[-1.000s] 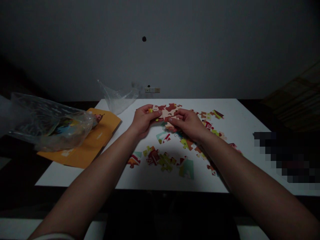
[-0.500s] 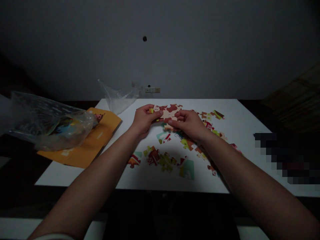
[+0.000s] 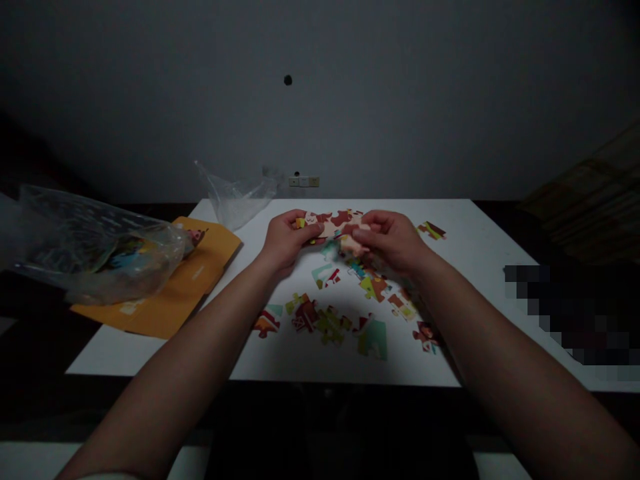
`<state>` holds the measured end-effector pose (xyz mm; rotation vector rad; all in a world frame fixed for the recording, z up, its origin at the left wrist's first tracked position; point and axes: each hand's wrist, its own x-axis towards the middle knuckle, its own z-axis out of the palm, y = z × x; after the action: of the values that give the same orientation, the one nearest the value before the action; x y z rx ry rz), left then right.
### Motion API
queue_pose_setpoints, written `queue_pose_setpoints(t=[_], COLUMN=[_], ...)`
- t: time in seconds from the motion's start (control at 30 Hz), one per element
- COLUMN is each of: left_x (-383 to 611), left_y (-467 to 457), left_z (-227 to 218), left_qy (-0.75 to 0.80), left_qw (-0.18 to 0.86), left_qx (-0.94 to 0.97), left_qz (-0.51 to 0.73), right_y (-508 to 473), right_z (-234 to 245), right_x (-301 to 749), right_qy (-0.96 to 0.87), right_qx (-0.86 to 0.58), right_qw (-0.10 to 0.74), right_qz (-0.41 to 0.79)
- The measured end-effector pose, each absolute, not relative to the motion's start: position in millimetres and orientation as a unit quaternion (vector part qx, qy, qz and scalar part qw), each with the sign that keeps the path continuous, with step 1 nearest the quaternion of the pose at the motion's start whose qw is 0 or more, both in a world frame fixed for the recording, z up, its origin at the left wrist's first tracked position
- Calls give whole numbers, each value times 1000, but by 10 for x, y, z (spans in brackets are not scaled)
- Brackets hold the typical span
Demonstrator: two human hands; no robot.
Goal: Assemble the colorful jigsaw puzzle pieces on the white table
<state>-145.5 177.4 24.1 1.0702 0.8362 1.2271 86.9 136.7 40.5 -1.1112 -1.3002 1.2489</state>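
Both hands hold a joined section of jigsaw puzzle (image 3: 336, 224) above the far part of the table. It is cream with brown patches and shows an animal's face at its left end. My left hand (image 3: 286, 241) pinches that left end, thumb on top. At the right end, my right hand (image 3: 393, 240) grips with thumb and fingers; some of its fingers are hidden behind the section. A blurred cream part (image 3: 354, 246) hangs just below the right thumb; whether it is joined cannot be made out. Loose puzzle pieces (image 3: 334, 325) lie on the table below the hands.
On the left, a clear plastic bag (image 3: 135, 257) with colourful contents rests on an orange envelope (image 3: 200, 290). Another clear bag (image 3: 243, 203) stands at the table's back edge. More pieces (image 3: 433, 231) lie at the right on the white table (image 3: 165, 360). A wall socket (image 3: 304, 181) is behind.
My right hand has shifted slightly right and turned at the section's right end. The lower cream part has moved down and right and is blurred. My left hand keeps its hold.
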Motion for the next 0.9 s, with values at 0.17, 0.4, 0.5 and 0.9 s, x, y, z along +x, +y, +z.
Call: queue_pose_setpoints(t=[0.17,0.4,0.5,0.9], left_x=[-1416,-1414,-1421,-1419], left_y=[1713,1677,1694,1684], left_z=[172,165,167,179], left_qy=[355,354,351,360], left_qw=[638,642,642,625], left_qx=[510,530,528,543], left_qz=[454,426,431,431], right_y=[1555,1478,1458,1376], right_z=[297,256,279,262], right_x=[897,850,841,814], right_qy=[-488,-536,-533,-556], right_qx=[-494,-474,-479,-498], right_qw=[637,549,550,475], right_qz=[333,432,428,466])
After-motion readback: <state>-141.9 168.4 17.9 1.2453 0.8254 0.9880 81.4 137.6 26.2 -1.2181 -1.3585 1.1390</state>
